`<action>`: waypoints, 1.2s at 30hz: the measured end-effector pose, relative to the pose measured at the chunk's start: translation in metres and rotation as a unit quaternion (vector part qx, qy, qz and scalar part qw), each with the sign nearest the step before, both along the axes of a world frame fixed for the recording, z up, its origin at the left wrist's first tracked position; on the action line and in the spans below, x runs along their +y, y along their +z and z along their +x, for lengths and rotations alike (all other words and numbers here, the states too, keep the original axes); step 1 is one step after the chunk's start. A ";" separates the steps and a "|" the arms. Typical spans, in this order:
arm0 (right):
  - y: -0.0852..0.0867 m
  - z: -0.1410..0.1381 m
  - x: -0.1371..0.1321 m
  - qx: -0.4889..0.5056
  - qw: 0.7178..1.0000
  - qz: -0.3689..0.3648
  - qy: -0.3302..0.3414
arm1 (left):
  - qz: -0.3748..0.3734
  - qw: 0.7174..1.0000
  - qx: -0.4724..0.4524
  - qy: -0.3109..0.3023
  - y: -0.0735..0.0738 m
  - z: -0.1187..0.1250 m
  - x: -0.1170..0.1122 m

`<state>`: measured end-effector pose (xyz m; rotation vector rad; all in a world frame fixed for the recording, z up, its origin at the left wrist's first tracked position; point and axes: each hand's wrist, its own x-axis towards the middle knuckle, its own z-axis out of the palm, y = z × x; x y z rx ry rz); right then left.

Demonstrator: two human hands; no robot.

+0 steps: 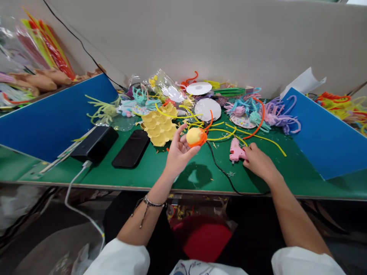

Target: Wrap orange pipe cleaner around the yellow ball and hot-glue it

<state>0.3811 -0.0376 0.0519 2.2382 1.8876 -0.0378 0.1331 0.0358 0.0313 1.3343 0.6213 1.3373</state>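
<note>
left hand (180,149): fingers closed around yellow ball (194,136) ringed in orange pipe cleaner (202,138), raised over mat centre | right hand (257,160): gripping pink glue gun (235,150) lying on green mat (160,168) to the right | tip: keep ball steady, wrap facing nozzle, fingertips off the seam.

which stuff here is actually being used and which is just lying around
In use: yellow pom-pom with orange pipe cleaner in the left hand; pink glue gun under the right hand.

Lying about: phone, power bank, yellow egg tray, white discs.
</note>
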 end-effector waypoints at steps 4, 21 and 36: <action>0.004 0.007 -0.003 0.012 0.997 0.082 -0.005 | 0.004 0.999 0.026 0.020 -0.002 -0.002 0.003; -0.012 -0.024 -0.018 0.598 0.747 0.291 0.010 | -0.113 0.990 0.084 -0.005 0.003 0.003 -0.003; 0.004 -0.043 -0.032 0.550 0.780 0.260 0.145 | 0.053 0.976 0.191 0.088 0.023 -0.006 -0.014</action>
